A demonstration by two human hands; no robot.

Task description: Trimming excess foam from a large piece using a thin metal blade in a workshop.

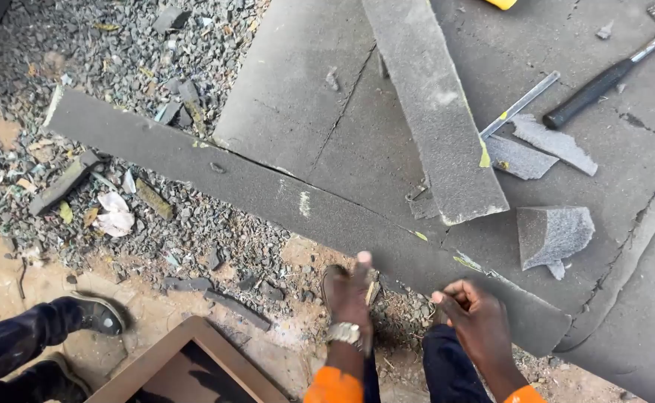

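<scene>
At the far left, another person's dark-trousered leg and black shoe (97,315) rest on the sandy ground beside the corner of a brown wooden frame (185,366), well clear of the work. Above them spreads loose grey gravel (118,67) littered with offcuts and a crumpled white scrap (113,214), the kind of debris that trimming leaves where it falls. Across this runs a long dark grey strip of gritty roofing felt (267,190), lying flat and slanting from upper left down to lower right, its near edge brought close to the person so it sits within reach. The left hand (351,295), wearing a pale wristband and an orange cuff, is held edge-on with fingers extended and not closed on anything, just at the strip's near edge; whether it touches cannot be told. The right hand (476,321) has its fingers loosely curled, holding nothing visible, beside the strip's lower end. Farther right, a shorter grey felt strip (435,112) lies over wide felt sheets (297,82), with a slim metal straightedge (520,104), small cut grey pieces (553,233) and a black-handled hammer (611,75) set aside near at hand.
</scene>
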